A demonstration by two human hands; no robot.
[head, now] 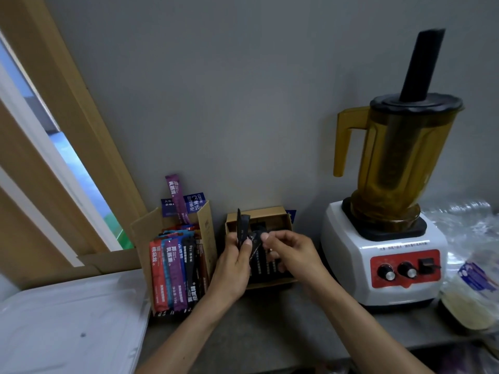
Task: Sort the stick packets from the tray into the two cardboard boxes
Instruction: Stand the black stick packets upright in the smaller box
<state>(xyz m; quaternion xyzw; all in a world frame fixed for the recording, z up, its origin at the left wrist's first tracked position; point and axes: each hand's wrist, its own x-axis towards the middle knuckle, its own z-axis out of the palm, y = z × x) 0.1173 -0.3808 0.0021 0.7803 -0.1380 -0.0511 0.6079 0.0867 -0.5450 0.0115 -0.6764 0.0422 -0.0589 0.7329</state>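
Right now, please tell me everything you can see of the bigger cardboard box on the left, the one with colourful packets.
The bigger cardboard box is brown, open on top, its flaps standing up. It stands on the grey counter, between the white tray and the smaller box. Inside, stick packets in red, blue, purple and black lie side by side; one purple packet sticks up at the back. The left hand, holding a black packet, is close beside its right flap.

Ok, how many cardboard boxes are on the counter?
2. The left box, full of coloured packets, stands by the window frame; the right box, with black packets, lies beside the blender.
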